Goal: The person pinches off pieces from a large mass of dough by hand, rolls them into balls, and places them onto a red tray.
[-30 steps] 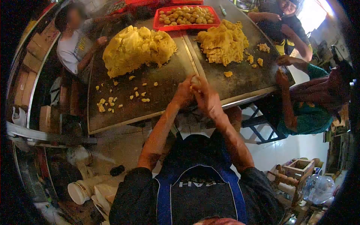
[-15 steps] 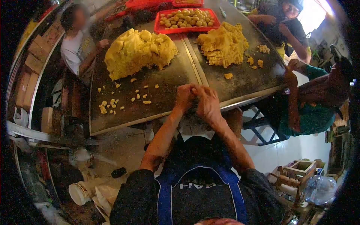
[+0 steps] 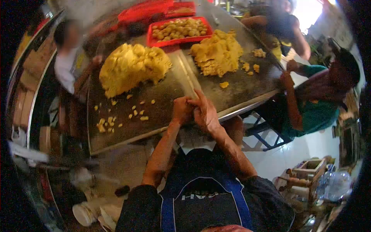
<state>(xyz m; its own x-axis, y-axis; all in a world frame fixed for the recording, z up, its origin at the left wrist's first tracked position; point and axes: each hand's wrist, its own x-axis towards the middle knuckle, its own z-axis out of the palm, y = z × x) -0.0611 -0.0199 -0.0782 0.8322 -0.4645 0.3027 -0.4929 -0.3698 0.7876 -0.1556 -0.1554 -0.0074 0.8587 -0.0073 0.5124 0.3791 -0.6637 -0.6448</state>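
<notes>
My left hand (image 3: pixel 183 111) and my right hand (image 3: pixel 205 113) meet over the front edge of the dark table (image 3: pixel 154 116). The left fingers are curled closed, and whatever they hold is hidden. Against them rests the right hand, its fingers partly extended; any small thing between the hands cannot be made out. Beyond the hands, a large yellow dough mound (image 3: pixel 131 69) sits at the left and a second yellow mound (image 3: pixel 218 52) at the right. Small dough pieces (image 3: pixel 110 120) are scattered on the left part of the table.
A red tray (image 3: pixel 179 38) of dough balls stands at the back. One person (image 3: pixel 69 58) is at the left side; two more, one in a green shirt (image 3: pixel 315 116), are at the right. A metal strip (image 3: pixel 188 71) crosses the table.
The whole view has shifted, with the table lower and further left. My right hand's fingers look more extended than before; both hands remain together.
</notes>
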